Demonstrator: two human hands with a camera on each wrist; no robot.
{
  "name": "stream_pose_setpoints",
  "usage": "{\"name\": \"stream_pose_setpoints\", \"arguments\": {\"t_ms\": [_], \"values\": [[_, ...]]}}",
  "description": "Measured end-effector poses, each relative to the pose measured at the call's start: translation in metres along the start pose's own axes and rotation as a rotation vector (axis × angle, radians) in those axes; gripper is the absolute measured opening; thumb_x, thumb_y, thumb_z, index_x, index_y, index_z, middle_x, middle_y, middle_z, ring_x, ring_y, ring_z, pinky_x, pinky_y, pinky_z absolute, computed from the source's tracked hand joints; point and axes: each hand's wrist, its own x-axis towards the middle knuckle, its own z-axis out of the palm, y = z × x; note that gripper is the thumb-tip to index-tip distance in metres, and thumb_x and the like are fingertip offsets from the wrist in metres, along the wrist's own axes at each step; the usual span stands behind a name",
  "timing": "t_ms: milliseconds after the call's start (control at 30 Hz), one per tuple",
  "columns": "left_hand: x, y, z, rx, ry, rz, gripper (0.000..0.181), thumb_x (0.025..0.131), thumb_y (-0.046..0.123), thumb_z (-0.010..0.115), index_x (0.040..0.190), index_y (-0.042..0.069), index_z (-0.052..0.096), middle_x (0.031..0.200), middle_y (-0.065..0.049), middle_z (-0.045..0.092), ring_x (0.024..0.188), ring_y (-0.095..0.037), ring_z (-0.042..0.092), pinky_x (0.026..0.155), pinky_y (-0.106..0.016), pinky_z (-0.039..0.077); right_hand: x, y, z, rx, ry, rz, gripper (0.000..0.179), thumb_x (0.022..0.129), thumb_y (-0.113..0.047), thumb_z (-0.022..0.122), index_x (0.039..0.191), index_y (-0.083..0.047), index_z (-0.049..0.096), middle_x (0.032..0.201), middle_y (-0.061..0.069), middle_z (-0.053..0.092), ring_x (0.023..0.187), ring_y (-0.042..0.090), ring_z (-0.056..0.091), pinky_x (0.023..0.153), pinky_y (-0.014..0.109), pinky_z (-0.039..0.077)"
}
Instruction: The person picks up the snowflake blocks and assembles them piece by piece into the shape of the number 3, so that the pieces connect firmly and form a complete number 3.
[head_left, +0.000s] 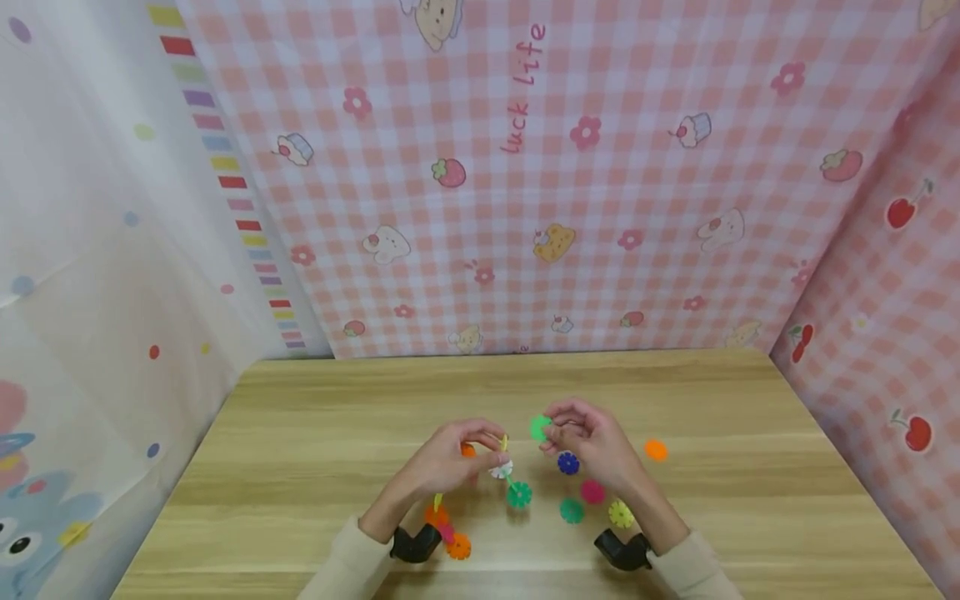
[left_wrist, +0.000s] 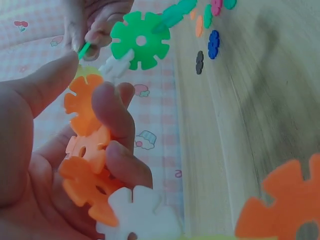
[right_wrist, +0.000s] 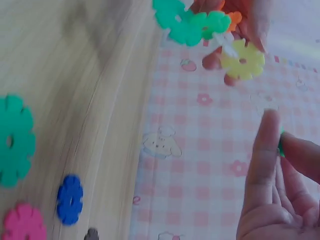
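My left hand (head_left: 450, 460) grips a chain of interlocked notched plastic discs. In the left wrist view, orange discs (left_wrist: 82, 102) run along the palm beneath the curled fingers, with a white disc (left_wrist: 142, 212) below them. At the chain's far end, thumb and fingers hold a yellow disc (right_wrist: 243, 59); a white disc and green discs (head_left: 519, 495) branch off it. More linked discs, orange (head_left: 459, 547) and pink (head_left: 447, 533), hang near the left wrist. To the right, my right hand (head_left: 592, 442) pinches a single light green disc (head_left: 540, 427) between thumb and index finger, apart from the chain.
Loose discs lie on the wooden table (head_left: 300, 467) around the right forearm: blue (head_left: 568, 463), pink (head_left: 593, 492), green (head_left: 572, 511), yellow (head_left: 621, 513) and orange (head_left: 656, 450). A dark disc (left_wrist: 199, 63) is beside the blue one. A checked cloth (head_left: 465, 217) hangs behind the table.
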Motion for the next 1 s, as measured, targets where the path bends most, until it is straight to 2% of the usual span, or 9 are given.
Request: {"name": "stream_pose_setpoints", "arguments": {"t_ms": [167,367,467,567,767,867,1000], "values": [[0.0,0.003,0.0,0.036,-0.004,0.022,0.034,0.092,0.032,0.072,0.122,0.017,0.066,0.109,-0.002,0.072,0.083,-0.033,0.069,0.067,-0.043,0.058,0.003,-0.003,0.011,0.058,0.038,-0.064,0.02,0.095,0.0,0.062,0.114,0.006,0.059,0.098,0.025,0.068,0.08,0.02,0.072,0.077,0.041,0.06],[-0.001,0.006,0.0,0.087,-0.01,0.051,0.033,0.092,0.033,0.072,0.12,0.016,0.067,0.112,-0.002,0.072,0.107,-0.027,0.065,0.086,-0.04,0.052,0.006,-0.003,0.022,0.074,0.02,-0.12,0.018,0.094,0.002,0.063,0.111,0.007,0.061,0.095,0.029,0.068,0.08,0.03,0.072,0.074,0.039,0.06],[-0.002,0.008,0.0,0.104,-0.001,0.046,0.031,0.091,0.034,0.073,0.117,0.019,0.069,0.111,0.001,0.072,0.112,-0.027,0.062,0.087,-0.037,0.051,0.006,-0.002,0.026,0.059,0.016,-0.113,0.017,0.094,0.003,0.063,0.11,0.006,0.062,0.095,0.027,0.068,0.081,0.036,0.071,0.073,0.037,0.06],[-0.002,0.011,0.0,0.105,0.01,0.032,0.028,0.09,0.034,0.074,0.114,0.021,0.07,0.11,0.004,0.072,0.111,-0.025,0.062,0.081,-0.033,0.053,0.006,-0.002,0.03,0.046,0.028,-0.092,0.017,0.094,0.004,0.063,0.11,0.004,0.063,0.095,0.025,0.069,0.082,0.038,0.07,0.073,0.036,0.06],[-0.001,0.013,0.001,0.061,0.005,0.021,0.028,0.09,0.031,0.075,0.112,0.015,0.071,0.105,-0.003,0.072,0.089,-0.026,0.068,0.068,-0.041,0.059,0.005,-0.001,0.034,0.023,0.036,-0.072,0.016,0.094,0.001,0.063,0.11,0.003,0.063,0.096,0.023,0.07,0.08,0.029,0.071,0.074,0.035,0.06],[-0.002,0.013,0.001,0.05,0.0,0.02,0.027,0.089,0.029,0.075,0.111,0.015,0.071,0.102,-0.004,0.073,0.083,-0.027,0.069,0.066,-0.043,0.059,0.003,-0.001,0.035,-0.011,0.045,-0.068,0.016,0.094,-0.001,0.065,0.109,0.002,0.064,0.094,0.02,0.07,0.079,0.027,0.071,0.073,0.034,0.06],[-0.002,0.012,0.001,0.055,-0.001,0.032,0.026,0.089,0.027,0.075,0.111,0.013,0.071,0.1,-0.005,0.073,0.078,-0.028,0.069,0.063,-0.038,0.058,0.0,-0.001,0.036,-0.055,0.06,-0.086,0.014,0.093,0.002,0.065,0.107,0.0,0.066,0.093,0.017,0.071,0.077,0.025,0.07,0.071,0.033,0.06]]}}
